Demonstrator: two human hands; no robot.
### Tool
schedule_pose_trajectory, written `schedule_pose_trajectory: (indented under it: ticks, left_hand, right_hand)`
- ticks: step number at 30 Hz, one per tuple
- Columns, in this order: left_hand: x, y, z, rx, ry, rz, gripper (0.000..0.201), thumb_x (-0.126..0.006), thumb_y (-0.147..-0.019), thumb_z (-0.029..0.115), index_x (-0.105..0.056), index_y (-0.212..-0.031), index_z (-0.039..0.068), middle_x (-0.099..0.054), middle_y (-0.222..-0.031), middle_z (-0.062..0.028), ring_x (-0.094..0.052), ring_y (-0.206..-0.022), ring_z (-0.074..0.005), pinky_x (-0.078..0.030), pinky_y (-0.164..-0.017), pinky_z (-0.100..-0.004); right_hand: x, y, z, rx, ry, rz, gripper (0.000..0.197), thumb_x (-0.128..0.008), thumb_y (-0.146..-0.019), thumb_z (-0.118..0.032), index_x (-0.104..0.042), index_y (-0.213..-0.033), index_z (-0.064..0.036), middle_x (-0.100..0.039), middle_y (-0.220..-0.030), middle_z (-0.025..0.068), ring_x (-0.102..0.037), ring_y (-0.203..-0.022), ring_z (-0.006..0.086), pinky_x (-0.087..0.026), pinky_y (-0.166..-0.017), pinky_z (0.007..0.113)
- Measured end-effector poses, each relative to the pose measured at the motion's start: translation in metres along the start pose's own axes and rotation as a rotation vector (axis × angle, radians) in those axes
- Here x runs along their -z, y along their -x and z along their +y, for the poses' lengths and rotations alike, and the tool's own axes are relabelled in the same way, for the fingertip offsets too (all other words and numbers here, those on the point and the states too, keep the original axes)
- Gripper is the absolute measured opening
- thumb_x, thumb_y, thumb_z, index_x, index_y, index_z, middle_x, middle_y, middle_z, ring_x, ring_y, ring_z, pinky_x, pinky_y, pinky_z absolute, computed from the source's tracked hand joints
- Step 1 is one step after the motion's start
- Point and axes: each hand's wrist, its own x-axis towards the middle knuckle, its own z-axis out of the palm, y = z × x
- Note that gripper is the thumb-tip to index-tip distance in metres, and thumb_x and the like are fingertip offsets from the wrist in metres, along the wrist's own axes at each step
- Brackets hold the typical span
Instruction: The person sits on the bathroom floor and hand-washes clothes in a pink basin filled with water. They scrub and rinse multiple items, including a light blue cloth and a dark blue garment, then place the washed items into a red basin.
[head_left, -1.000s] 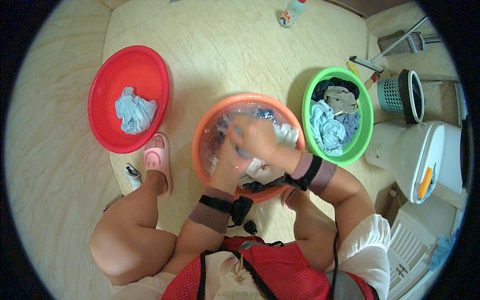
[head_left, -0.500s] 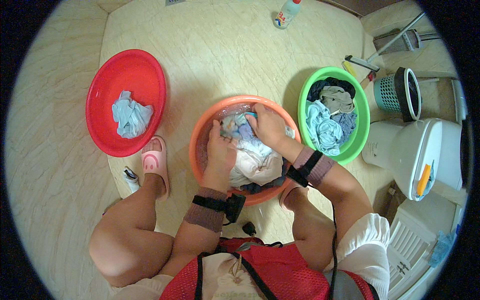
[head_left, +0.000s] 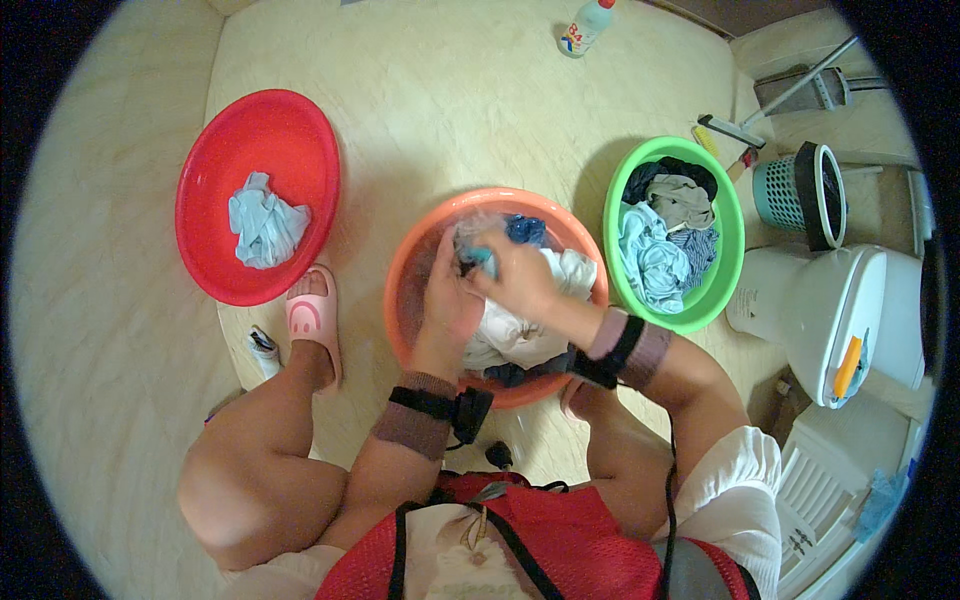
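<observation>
An orange basin (head_left: 398, 335) of wet laundry stands between my feet, and both my hands are over it. My left hand (head_left: 447, 300) is closed on a light-coloured wet cloth (head_left: 470, 232) at the basin's far left part. Pressed to that cloth, my right hand (head_left: 520, 280) curls around a small light-blue thing (head_left: 482, 260), whose kind is blurred and half hidden by the fingers. Below my hands lies a bunched white garment (head_left: 530, 335), with dark cloth (head_left: 510, 375) under it. A dark blue piece (head_left: 525, 230) shows near the far rim.
At the left a red basin (head_left: 260, 120) holds one pale blue garment (head_left: 268, 225). A green basin (head_left: 733, 290) with several clothes stands close at the right. Beyond are a bottle (head_left: 587, 28), a squeegee (head_left: 735, 130), a teal bin (head_left: 780, 193) and a toilet (head_left: 850, 300).
My hands have come together at the left of the orange basin. The right hand has moved left and nearer, blurred by motion, and the dark blue piece now shows at the far rim.
</observation>
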Motion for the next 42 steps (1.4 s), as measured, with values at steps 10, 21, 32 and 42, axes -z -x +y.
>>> schedule_pose_trajectory:
  ticks: [10,21,32,42]
  left_hand:
    - [0.012,0.018,-0.018,0.058,-0.031,-0.406,0.05,-0.046,-0.102,0.023,-0.036,-0.148,0.008,-0.055,-0.134,-0.0099,-0.053,-0.125,-0.0264,-0.042,-0.108,-0.0388]
    - [0.024,-0.003,-0.027,0.238,0.178,-0.059,0.042,-0.046,-0.102,0.046,-0.06,-0.125,0.013,-0.067,-0.116,-0.0073,-0.064,-0.104,-0.0248,-0.05,-0.097,-0.0424]
    - [0.027,-0.016,-0.015,0.008,-0.004,0.065,0.059,-0.061,-0.098,0.034,-0.035,-0.147,0.018,-0.036,-0.15,-0.0042,-0.034,-0.138,-0.0218,-0.03,-0.114,-0.0436]
    - [-0.008,0.009,-0.003,-0.064,0.013,-0.118,0.043,-0.05,-0.102,0.039,-0.053,-0.134,0.011,-0.059,-0.128,-0.006,-0.057,-0.117,-0.0205,-0.047,-0.1,-0.0378]
  right_hand:
    - [0.02,0.004,-0.052,0.271,0.1,-0.009,0.028,-0.065,-0.084,-0.031,-0.059,-0.098,-0.0084,-0.068,-0.081,0.0169,-0.067,-0.071,0.0385,-0.054,-0.06,0.049]
    - [0.005,0.011,-0.034,0.304,0.119,0.247,0.025,-0.068,-0.085,-0.026,-0.066,-0.102,-0.0082,-0.07,-0.086,0.0168,-0.068,-0.078,0.0377,-0.054,-0.063,0.049]
    - [-0.007,-0.006,0.053,-0.12,0.641,-0.27,0.044,-0.06,-0.09,-0.025,-0.051,-0.133,-0.019,-0.067,-0.111,0.0193,-0.068,-0.099,0.0375,-0.054,-0.082,0.05]
    - [0.003,0.02,-0.029,0.066,-0.016,-0.034,0.038,-0.07,-0.079,-0.03,-0.063,-0.11,-0.0099,-0.07,-0.086,0.0204,-0.068,-0.076,0.0412,-0.054,-0.073,0.052]
